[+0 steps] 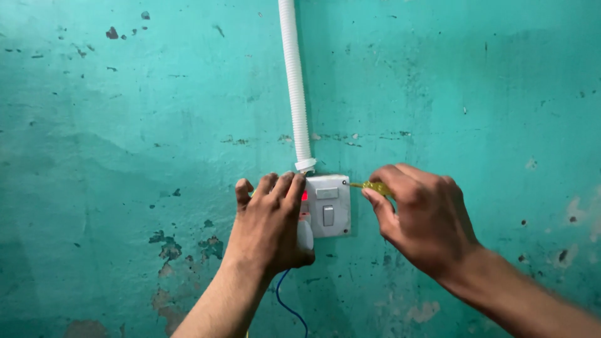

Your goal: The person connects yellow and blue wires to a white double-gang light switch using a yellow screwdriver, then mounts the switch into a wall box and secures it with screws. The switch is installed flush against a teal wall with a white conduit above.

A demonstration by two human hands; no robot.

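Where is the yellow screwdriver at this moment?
In the head view, the yellow screwdriver is right of centre, held in the right hand, its tip at the upper right corner of the white switch box.

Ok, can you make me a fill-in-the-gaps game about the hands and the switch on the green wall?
1. The right hand holds a screwdriver with a ____ handle.
2. The left hand covers the ____ side of the switch box.
3. A ribbed white pipe runs ____ from the box.
4. Below the left hand hangs a ____ wire.

Missing words: yellow; left; up; blue
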